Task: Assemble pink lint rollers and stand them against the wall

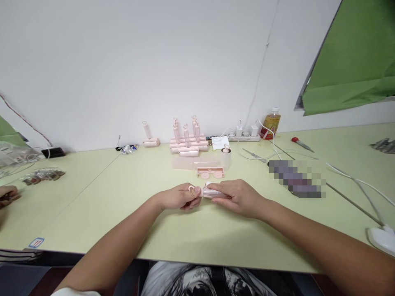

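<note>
Between my two hands, just above the table, lies a clear tube [208, 192] with pale pink parts and a ring at its left end. My left hand [183, 196] pinches the ring end between thumb and fingers. My right hand [242, 197] is closed round the tube's right part, hiding much of it. A small white piece shows by the right fingertips; I cannot make out what it is. Right behind the hands sits an open pink case [210, 172] with two round shapes at its front.
Several similar ringed tubes [186, 137] stand in pink bases [189, 147] by the wall. A pale cup [226, 158], a power strip [243, 138], a bottle [270, 124] and a red-handled screwdriver [301, 144] are to the right. Cables cross the right side. Another person's hand [8, 193] is at far left.
</note>
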### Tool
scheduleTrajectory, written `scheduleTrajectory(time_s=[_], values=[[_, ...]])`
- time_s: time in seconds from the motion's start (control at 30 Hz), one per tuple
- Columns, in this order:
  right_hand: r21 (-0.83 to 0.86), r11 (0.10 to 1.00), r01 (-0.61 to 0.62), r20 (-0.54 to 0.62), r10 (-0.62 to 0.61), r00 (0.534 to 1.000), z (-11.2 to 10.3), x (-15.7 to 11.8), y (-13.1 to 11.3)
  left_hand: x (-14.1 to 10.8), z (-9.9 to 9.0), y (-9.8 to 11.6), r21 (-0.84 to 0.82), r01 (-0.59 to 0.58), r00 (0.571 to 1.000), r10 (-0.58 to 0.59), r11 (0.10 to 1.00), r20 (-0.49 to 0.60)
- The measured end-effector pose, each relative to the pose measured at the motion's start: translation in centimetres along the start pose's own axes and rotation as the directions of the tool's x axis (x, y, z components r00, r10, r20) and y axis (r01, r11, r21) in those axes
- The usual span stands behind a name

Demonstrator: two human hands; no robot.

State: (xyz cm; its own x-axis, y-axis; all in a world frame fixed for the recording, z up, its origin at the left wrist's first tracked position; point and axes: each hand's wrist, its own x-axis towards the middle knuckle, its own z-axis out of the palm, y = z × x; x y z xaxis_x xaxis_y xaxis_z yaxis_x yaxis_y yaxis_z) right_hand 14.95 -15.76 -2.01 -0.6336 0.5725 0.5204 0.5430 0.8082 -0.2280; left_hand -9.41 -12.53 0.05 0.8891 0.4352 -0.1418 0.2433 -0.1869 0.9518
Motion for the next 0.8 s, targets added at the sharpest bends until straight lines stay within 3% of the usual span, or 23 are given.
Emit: scheduleTrajectory(time_s=[0.2, 0.3, 0.4, 0.5, 0.8], values=[[0.252, 0.964, -0.089, 0.093, 0.068, 0.993, -0.1, 0.0, -0.5, -0.1, 0.5, 0.7, -0.039, -0.037, 0.997, 0.04, 0.999, 0.06], [0.368, 0.922, -0.125, 0.07, 0.106, 0.992, 0.0, 0.1, -1.2, -0.5, 0.7, 1.5, -0.058, -0.095, 0.994, 0.098, 0.994, 0.042], [0.342, 0.922, -0.181, 0.065, 0.168, 0.984, -0.4, 0.4, -1.9, -1.0, 0.2, 1.9, 0.074, -0.089, 0.996, 0.091, 0.993, -0.026], [0.311, 0.928, -0.207, 0.13, 0.174, 0.976, -0.9, 0.7, -2.1, -1.0, -0.3, 1.7, 0.197, -0.051, 0.998, 0.055, 0.979, -0.015], [0.313, 0.928, -0.202, 0.196, 0.145, 0.97, -0.7, 0.5, -1.6, -0.9, -0.5, 0.8, 0.197, -0.006, 0.997, -0.009, 0.98, 0.079]])
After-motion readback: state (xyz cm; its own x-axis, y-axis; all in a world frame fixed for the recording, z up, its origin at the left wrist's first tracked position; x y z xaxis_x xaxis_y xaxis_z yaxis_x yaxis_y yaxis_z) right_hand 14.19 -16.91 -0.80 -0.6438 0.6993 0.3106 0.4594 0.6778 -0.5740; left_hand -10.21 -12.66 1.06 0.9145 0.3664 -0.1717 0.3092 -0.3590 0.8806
